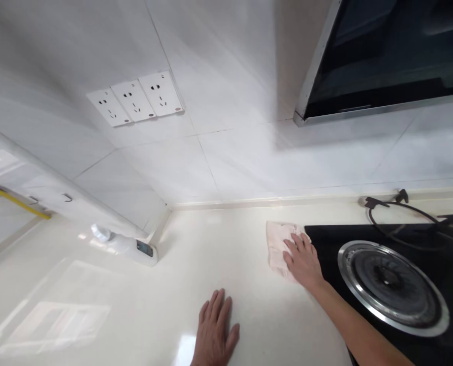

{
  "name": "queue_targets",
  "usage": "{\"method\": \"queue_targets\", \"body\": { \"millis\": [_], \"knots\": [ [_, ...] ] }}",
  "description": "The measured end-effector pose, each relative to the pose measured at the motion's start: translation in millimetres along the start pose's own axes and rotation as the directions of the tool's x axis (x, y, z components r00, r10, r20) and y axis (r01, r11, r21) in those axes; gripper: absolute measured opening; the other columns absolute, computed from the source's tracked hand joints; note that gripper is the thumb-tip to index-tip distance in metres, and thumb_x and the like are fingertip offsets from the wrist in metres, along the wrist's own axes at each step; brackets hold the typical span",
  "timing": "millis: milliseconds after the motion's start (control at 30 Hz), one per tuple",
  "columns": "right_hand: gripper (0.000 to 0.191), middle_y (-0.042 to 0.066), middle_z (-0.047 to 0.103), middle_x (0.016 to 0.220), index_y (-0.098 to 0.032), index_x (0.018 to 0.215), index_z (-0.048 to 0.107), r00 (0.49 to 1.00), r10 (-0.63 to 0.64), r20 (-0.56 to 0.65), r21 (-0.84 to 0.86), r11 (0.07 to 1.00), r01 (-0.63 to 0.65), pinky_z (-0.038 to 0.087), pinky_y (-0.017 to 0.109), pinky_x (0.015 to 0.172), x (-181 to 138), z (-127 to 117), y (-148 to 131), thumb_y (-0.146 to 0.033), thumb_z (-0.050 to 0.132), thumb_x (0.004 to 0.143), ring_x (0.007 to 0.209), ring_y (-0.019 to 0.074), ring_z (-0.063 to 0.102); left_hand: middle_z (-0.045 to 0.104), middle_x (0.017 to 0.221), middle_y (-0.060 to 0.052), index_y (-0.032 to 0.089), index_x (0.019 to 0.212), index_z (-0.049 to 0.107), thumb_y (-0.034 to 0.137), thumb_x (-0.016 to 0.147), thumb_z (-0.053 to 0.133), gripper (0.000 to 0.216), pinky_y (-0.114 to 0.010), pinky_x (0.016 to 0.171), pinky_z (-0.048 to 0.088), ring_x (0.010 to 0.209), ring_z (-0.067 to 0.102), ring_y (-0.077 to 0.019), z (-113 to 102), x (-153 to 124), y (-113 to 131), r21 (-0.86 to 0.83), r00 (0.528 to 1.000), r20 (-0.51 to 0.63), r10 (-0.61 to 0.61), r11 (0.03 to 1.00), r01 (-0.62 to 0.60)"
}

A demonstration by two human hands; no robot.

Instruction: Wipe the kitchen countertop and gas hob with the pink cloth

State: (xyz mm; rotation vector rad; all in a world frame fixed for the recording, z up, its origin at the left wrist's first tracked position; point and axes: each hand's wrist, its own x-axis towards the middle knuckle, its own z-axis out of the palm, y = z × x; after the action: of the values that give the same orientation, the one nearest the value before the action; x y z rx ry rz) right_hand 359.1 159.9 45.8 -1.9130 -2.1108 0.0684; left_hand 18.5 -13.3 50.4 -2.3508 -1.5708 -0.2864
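Observation:
My right hand (303, 258) lies on a pale pink cloth (278, 243), its fingers spread over the cloth's right part. The cloth is flat on the cream countertop (196, 254), against the left edge of the black gas stove (327, 235). Lower down, at the bottom middle, my left hand (214, 330) rests palm down on the countertop. Its fingers are stretched out and nothing is in it.
Right of the cloth sits a round burner (392, 287), with a dark pot-support ring (382, 231) behind it. A white device with a small screen (129, 247) lies on the left counter. Wall sockets (135, 101) and a dark glass range hood (390, 61) are above.

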Motion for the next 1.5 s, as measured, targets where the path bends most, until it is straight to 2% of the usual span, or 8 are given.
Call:
{"method": "queue_targets", "body": {
  "millis": [233, 433, 567, 767, 900, 1133, 1333, 1500],
  "knots": [
    [0.042, 0.01, 0.051, 0.155, -0.025, 0.132, 0.066, 0.992, -0.081, -0.101, 0.046, 0.995, 0.086, 0.036, 0.056, 0.115, -58.7, 2.6, -6.1, -0.036, 0.044, 0.098, 0.152, 0.037, 0.028, 0.047, 0.161, -0.01, 0.025, 0.158, 0.039, 0.038, 0.096, 0.057, 0.065, -0.045, 0.113, 0.041, 0.148, 0.044, -0.0273, -0.1, 0.7, -1.1, 0.004, 1.0, -0.004, 0.003, 1.0, -0.003],
    [0.039, 0.005, 0.051, 0.156, -0.031, 0.133, 0.065, 0.973, -0.189, -0.135, 0.1, 0.974, 0.203, 0.039, 0.055, 0.113, -122.1, -2.5, -6.8, -0.037, 0.051, 0.097, 0.152, 0.0359, 0.031, 0.048, 0.16, -0.01, 0.023, 0.156, 0.041, 0.038, 0.095, 0.059, 0.065, -0.044, 0.112, 0.041, 0.147, 0.044, -0.0272, -1.6, 2.4, -1.4, 0.003, 1.0, -0.026, 0.015, 1.0, -0.015],
    [0.04, 0.002, 0.051, 0.156, -0.035, 0.133, 0.065, 0.956, -0.25, -0.156, 0.1, 0.958, 0.267, 0.04, 0.054, 0.111, -142.5, -4.1, -10.7, -0.039, 0.055, 0.095, 0.151, 0.0358, 0.034, 0.048, 0.16, -0.01, 0.024, 0.157, 0.04, 0.038, 0.095, 0.058, 0.066, -0.044, 0.112, 0.041, 0.147, 0.045, -0.0273, -1.8, 2.6, -1.5, -0.017, 1.0, -0.026, 0.007, 1.0, -0.008],
    [0.042, 0.004, 0.05, 0.158, -0.034, 0.135, 0.065, 0.964, -0.238, -0.117, 0.065, 0.967, 0.247, 0.035, 0.059, 0.114, -119.4, -5.6, -28.7, -0.036, 0.051, 0.096, 0.151, 0.036, 0.033, 0.047, 0.161, -0.01, 0.023, 0.158, 0.039, 0.039, 0.095, 0.058, 0.067, -0.044, 0.112, 0.042, 0.147, 0.044, -0.027, 0.3, 1.6, -2.2, 0.017, 1.0, -0.019, 0.021, 1.0, -0.021],
    [0.044, 0.004, 0.046, 0.161, -0.033, 0.137, 0.065, 0.975, -0.224, 0.001, 0.113, 0.968, 0.222, 0.03, 0.057, 0.119, -82.5, -2.1, -49.9, -0.033, 0.05, 0.095, 0.154, 0.0351, 0.027, 0.047, 0.161, -0.01, 0.024, 0.158, 0.039, 0.04, 0.095, 0.059, 0.067, -0.044, 0.112, 0.042, 0.147, 0.044, -0.0275, 1.3, 1.0, -2.2, 0.007, 1.0, -0.015, 0.013, 1.0, -0.013],
    [0.056, 0.007, 0.026, 0.171, -0.031, 0.15, 0.052, 0.952, -0.195, 0.238, 0.193, 0.97, 0.15, 0.014, 0.061, 0.124, -26.5, 6.4, -112.4, -0.049, 0.05, 0.098, 0.159, 0.0374, 0.01, 0.048, 0.16, -0.01, 0.025, 0.157, 0.041, 0.04, 0.095, 0.059, 0.066, -0.045, 0.111, 0.043, 0.146, 0.046, -0.028, 1.3, 0.9, -2.6, 0.001, 1.0, -0.017, 0.015, 1.0, -0.015],
    [0.058, 0.007, 0.021, 0.172, -0.028, 0.155, 0.046, 0.905, -0.312, 0.29, 0.26, 0.935, 0.239, 0.01, 0.062, 0.125, -45.5, 0.0, -130.0, -0.049, 0.043, 0.101, 0.159, 0.0364, 0.006, 0.048, 0.16, -0.011, 0.024, 0.155, 0.043, 0.042, 0.095, 0.059, 0.065, -0.046, 0.11, 0.043, 0.146, 0.046, -0.0285, 1.0, 1.0, -2.5, 0.034, 1.0, -0.006, 0.021, 0.999, -0.021],
    [0.049, 0.002, 0.027, 0.171, -0.034, 0.15, 0.051, 0.864, -0.492, 0.108, 0.352, 0.831, 0.43, 0.019, 0.06, 0.125, -81.5, -5.2, -104.3, -0.04, 0.046, 0.101, 0.159, 0.0327, 0.011, 0.049, 0.159, -0.011, 0.024, 0.155, 0.043, 0.044, 0.095, 0.059, 0.066, -0.045, 0.111, 0.043, 0.147, 0.045, -0.0286, 1.2, 0.6, -3.2, -0.004, 1.0, -0.015, 0.026, 1.0, -0.026]
  ]
}}
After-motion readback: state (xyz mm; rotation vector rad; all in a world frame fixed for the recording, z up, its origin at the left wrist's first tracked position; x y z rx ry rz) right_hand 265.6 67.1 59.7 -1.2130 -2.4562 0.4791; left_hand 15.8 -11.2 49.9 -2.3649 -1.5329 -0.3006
